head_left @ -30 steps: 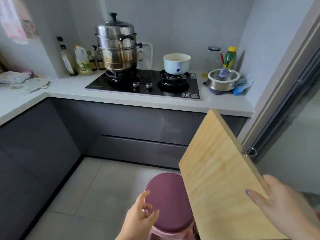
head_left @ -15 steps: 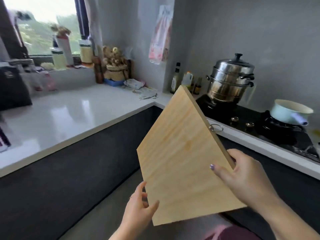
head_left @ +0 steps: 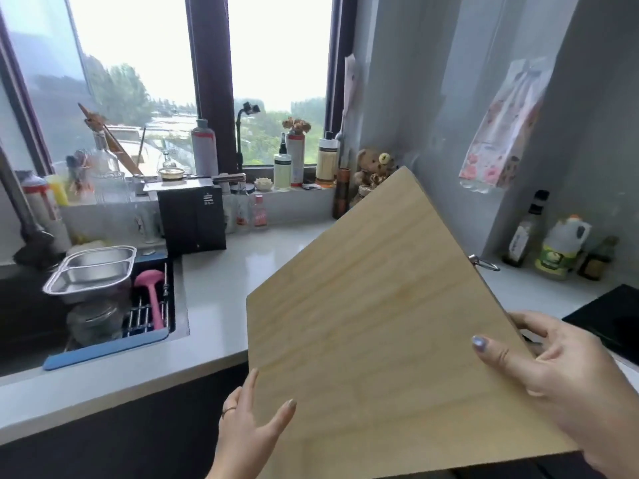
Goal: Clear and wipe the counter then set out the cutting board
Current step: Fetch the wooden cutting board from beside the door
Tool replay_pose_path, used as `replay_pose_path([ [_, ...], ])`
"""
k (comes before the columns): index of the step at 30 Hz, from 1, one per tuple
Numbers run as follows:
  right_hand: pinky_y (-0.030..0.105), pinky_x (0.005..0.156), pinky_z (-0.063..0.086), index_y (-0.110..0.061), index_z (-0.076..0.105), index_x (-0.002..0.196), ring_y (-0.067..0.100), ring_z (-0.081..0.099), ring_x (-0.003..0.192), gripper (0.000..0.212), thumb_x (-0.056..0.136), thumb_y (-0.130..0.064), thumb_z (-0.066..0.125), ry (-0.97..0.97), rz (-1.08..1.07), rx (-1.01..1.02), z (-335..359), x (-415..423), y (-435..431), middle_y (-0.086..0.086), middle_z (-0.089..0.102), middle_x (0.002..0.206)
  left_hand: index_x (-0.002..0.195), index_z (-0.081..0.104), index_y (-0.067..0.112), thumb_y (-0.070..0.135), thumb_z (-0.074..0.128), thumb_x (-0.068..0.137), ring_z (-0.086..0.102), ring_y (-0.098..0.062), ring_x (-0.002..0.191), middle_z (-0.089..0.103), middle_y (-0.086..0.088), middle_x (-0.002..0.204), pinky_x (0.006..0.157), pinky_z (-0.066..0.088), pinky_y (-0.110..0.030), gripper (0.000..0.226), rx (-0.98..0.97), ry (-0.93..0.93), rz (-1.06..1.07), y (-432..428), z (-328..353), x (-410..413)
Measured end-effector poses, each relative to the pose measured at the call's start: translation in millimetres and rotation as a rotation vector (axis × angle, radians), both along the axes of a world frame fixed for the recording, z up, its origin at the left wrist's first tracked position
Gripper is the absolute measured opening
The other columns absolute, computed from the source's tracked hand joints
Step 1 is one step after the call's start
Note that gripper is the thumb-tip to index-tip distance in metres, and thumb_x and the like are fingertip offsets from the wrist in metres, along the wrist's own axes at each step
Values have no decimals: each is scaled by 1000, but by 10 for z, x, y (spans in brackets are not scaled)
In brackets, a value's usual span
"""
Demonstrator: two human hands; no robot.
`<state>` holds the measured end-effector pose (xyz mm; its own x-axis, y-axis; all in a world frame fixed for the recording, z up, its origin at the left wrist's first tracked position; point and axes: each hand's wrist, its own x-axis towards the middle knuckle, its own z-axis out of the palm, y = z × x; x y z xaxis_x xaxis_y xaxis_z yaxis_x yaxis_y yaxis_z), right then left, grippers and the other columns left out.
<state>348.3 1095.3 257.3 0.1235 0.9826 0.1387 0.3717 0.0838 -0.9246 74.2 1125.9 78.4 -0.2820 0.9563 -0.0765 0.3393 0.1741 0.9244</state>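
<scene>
A large pale wooden cutting board is held tilted in the air above the white counter, one corner pointing up toward the window. My left hand grips its lower left edge, thumb on the top face. My right hand grips its right edge, thumb on the face and fingers behind. A small metal ring hangs from the board's right edge. The board hides much of the counter corner behind it.
A sink at left holds a steel divided tray, a pink utensil and a drying rack. A black box stands behind the sink. Bottles crowd the window sill. Oil bottles and a black hob edge lie right.
The view has swung left from the hob to the sink and window counter. The board has come along in both hands and now hangs over the counter corner.
</scene>
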Motion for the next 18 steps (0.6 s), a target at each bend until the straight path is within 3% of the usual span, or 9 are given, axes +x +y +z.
replay_pose_path([
  [2, 33, 43, 56, -40, 68, 82, 26, 71, 53, 51, 35, -52, 79, 58, 29, 4, 41, 176, 368, 3, 76, 64, 142, 21, 29, 47, 70, 68, 18, -22, 138, 25, -13, 148, 111, 22, -41, 90, -10, -46, 62, 280, 54, 4],
  [6, 62, 66, 55, -40, 66, 89, 38, 71, 62, 79, 17, -67, 85, 168, 32, -40, -38, 588, 1163, 17, 74, 68, 141, 24, 23, 44, 71, 51, 40, -27, 129, 43, -12, 140, 111, 29, -44, 104, -38, -234, 93, 843, 87, -20],
  [9, 54, 66, 57, -41, 68, 84, 27, 73, 73, 77, 13, -67, 84, 247, 58, -33, -73, 667, 1714, 8, 77, 73, 130, 43, 15, 35, 80, 55, 59, -27, 109, 62, -9, 120, 105, 39, -45, 85, -45, -333, 63, 1252, 133, -92],
  [11, 45, 54, 58, -39, 69, 78, 29, 72, 66, 74, 10, -65, 85, 279, 83, -48, -80, 628, 2023, 8, 76, 70, 115, 56, 12, 44, 80, 38, 64, -26, 98, 69, -10, 106, 97, 45, -42, 87, -51, -303, 101, 1497, 153, -180],
  [13, 41, 46, 56, -29, 69, 83, 37, 70, 58, 69, 22, -53, 90, 282, 104, -78, -133, 575, 2313, 14, 75, 68, 108, 60, 11, 55, 74, 26, 65, -23, 91, 70, -9, 101, 85, 48, -37, 95, -48, -226, 177, 1717, 165, -292],
  [15, 41, 45, 55, -19, 68, 85, 40, 69, 57, 49, 42, -37, 83, 296, 124, -122, -222, 491, 2626, 18, 75, 70, 107, 58, 11, 62, 70, 23, 63, -21, 87, 68, -5, 97, 76, 46, -33, 98, -31, -151, 256, 1921, 175, -418],
  [18, 35, 42, 54, -10, 69, 84, 37, 70, 54, 30, 57, -24, 71, 305, 112, -159, -417, 276, 3089, 20, 74, 69, 105, 52, 18, 68, 67, 24, 60, -22, 87, 63, -1, 93, 73, 44, -33, 96, -14, -50, 343, 2200, 170, -619],
])
